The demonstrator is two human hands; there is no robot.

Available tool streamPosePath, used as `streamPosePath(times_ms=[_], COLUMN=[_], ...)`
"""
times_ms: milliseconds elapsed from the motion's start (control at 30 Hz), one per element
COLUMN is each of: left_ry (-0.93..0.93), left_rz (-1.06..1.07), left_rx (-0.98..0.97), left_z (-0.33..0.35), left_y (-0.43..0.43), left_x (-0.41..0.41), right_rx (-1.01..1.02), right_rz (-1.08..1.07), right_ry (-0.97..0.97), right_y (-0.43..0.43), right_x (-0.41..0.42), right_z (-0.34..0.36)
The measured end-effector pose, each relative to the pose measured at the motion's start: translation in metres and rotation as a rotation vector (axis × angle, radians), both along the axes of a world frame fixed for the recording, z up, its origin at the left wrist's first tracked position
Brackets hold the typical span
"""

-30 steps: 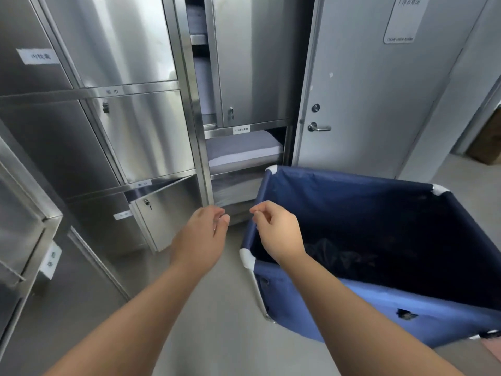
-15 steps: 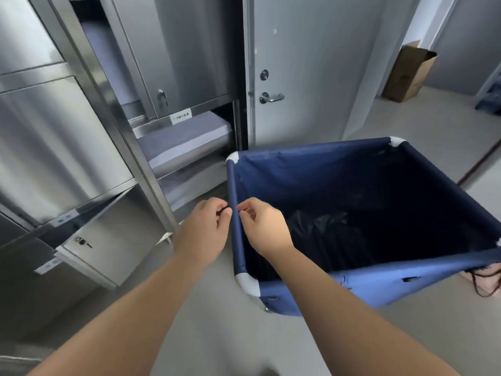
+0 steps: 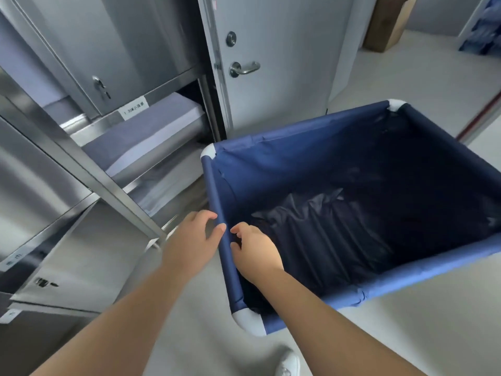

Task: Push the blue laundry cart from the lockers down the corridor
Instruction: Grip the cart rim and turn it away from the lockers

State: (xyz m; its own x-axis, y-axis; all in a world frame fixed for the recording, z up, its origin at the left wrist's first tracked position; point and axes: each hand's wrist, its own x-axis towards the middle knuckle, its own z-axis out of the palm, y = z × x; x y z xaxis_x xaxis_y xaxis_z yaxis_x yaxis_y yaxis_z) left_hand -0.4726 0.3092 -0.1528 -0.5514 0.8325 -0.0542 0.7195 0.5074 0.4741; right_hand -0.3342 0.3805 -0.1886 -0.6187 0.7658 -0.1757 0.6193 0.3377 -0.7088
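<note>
The left hand [image 3: 193, 241] curls loosely about the near rail [image 3: 222, 234] of the blue laundry cart [image 3: 284, 158], its grip not yet clamped; the right hand [image 3: 256, 249] hovers just inside, fingers apart. The cart stands beside the open lockers [image 3: 89, 169]. Pushed one-sided, it could swing into the locker door [image 3: 78, 256].

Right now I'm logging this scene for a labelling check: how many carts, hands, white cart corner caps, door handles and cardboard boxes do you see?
Blue laundry cart: 1
Hands: 2, the left hand and the right hand
White corner caps: 3 showing; the fourth corner is out of frame
Door handle: 1
Cardboard box: 1
Total: 8
</note>
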Motion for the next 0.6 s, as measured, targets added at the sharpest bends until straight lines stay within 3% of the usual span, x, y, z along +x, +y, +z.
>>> streamPosePath(times_ms=[167, 333, 600], left_ry=[-0.037, -0.039, -0.028], left_rz=[-0.113, -0.245, -0.555], left_rx=[-0.066, -0.160, -0.241], left_z=[-0.037, -0.072, -0.101], left_y=[0.026, 0.041, 0.053], left_x=[-0.017, -0.046, -0.085], right_rx=[-0.016, -0.239, -0.167], right_rz=[0.002, -0.056, -0.300], right_ry=[-0.178, -0.516, -0.617], right_y=[-0.008, -0.033, -0.036], right_x=[-0.019, -0.047, -0.055], right_z=[-0.041, -0.091, -0.098])
